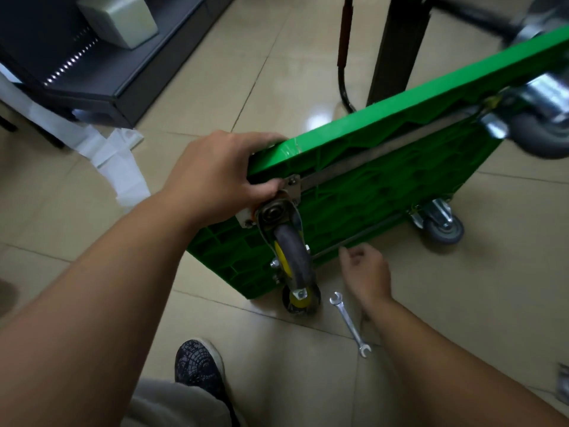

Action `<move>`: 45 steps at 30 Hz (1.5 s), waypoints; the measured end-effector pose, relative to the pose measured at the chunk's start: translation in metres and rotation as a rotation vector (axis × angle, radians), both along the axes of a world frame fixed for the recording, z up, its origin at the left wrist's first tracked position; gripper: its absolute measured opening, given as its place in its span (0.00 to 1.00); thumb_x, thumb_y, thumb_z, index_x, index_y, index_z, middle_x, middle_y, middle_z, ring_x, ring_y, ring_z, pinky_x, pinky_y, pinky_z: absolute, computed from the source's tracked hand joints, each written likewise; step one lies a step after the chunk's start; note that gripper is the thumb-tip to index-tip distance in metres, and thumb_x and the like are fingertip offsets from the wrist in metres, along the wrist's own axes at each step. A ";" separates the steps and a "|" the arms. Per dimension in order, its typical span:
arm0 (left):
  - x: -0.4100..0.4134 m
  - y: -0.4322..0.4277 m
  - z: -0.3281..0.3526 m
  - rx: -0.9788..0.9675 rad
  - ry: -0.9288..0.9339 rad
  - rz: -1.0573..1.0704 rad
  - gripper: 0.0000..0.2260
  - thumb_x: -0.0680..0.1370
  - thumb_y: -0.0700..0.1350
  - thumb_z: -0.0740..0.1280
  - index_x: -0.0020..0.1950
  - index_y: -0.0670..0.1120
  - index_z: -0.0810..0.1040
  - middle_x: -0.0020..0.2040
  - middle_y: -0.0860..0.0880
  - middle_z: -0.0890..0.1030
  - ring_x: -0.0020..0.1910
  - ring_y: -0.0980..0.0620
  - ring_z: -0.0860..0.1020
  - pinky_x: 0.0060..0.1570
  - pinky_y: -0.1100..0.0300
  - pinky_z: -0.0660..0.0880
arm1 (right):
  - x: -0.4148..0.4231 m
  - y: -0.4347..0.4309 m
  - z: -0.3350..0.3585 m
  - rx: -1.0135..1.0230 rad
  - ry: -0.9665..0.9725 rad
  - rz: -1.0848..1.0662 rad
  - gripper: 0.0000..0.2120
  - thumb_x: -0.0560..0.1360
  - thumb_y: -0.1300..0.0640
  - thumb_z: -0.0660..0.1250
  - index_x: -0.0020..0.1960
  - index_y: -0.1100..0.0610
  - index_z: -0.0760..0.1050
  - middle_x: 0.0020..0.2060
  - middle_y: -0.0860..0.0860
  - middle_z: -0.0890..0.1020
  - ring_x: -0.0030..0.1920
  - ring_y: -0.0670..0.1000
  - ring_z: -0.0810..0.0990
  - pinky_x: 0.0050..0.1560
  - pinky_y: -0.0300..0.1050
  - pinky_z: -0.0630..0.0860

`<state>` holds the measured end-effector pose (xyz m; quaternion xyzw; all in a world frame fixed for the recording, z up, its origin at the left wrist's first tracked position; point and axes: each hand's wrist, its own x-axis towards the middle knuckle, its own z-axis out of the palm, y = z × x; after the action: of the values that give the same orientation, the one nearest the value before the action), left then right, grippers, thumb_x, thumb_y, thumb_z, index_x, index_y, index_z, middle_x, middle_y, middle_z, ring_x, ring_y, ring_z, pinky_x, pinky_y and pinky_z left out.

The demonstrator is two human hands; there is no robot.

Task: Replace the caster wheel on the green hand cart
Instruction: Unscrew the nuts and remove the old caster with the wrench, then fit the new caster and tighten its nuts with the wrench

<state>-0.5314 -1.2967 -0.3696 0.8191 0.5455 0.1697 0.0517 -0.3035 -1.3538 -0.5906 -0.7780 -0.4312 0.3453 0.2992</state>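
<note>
- Head view: the green hand cart (385,186) is seen tipped up on one long edge on the floor (277,72). Its underside is turned toward the camera.
- Four wheels are seen on the cart. At the near end are the top caster wheel (291,257) and the low yellow wheel (300,300). At the far end are two grey wheels (445,231), and the upper one is blurred.
- No wheel is seen taken off and no bolt is seen lying loose, so the job is judged to be near its start. Taking the old wheel off and putting a new one on are still left to do. Which wheel is to be changed cannot be told.
- A wrench (351,325) lies flat on the floor, just beside the low yellow wheel. It is not touched by any hand.
- The top near corner of the cart is held tight in the grip of the left hand (221,177), with the thumb by the wheel's metal plate. The cart is held up this way.
- The right hand (366,272) is seen low by the cart's bottom edge, above the wrench. Its grip is loose, with softly curled fingers, and nothing is seen held in it. Whether a fingertip touches the thin rod there cannot be told.
</note>
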 end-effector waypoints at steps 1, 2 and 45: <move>0.000 -0.001 0.000 0.004 0.013 0.001 0.25 0.73 0.54 0.75 0.71 0.59 0.77 0.49 0.52 0.86 0.47 0.47 0.83 0.41 0.58 0.69 | -0.006 0.005 0.025 0.080 0.025 0.041 0.13 0.78 0.48 0.68 0.38 0.53 0.75 0.34 0.48 0.81 0.39 0.54 0.81 0.36 0.40 0.71; 0.001 -0.002 0.001 -0.001 0.028 0.003 0.26 0.73 0.55 0.75 0.71 0.60 0.77 0.50 0.52 0.86 0.48 0.46 0.83 0.41 0.57 0.70 | -0.012 0.009 0.048 0.141 0.072 0.073 0.15 0.79 0.45 0.67 0.39 0.53 0.75 0.34 0.48 0.81 0.39 0.53 0.82 0.37 0.41 0.74; 0.147 -0.057 0.021 -0.123 0.101 -0.242 0.21 0.80 0.59 0.67 0.73 0.59 0.74 0.65 0.60 0.81 0.60 0.54 0.80 0.57 0.56 0.78 | 0.210 -0.064 0.279 0.125 -0.400 0.027 0.18 0.62 0.44 0.82 0.44 0.52 0.81 0.35 0.48 0.81 0.36 0.47 0.79 0.33 0.40 0.72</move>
<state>-0.3840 -1.3541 -0.3483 0.8816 0.4542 0.0870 0.0943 -0.0938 -1.4173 -0.3117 -0.8052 -0.5130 0.1606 0.2505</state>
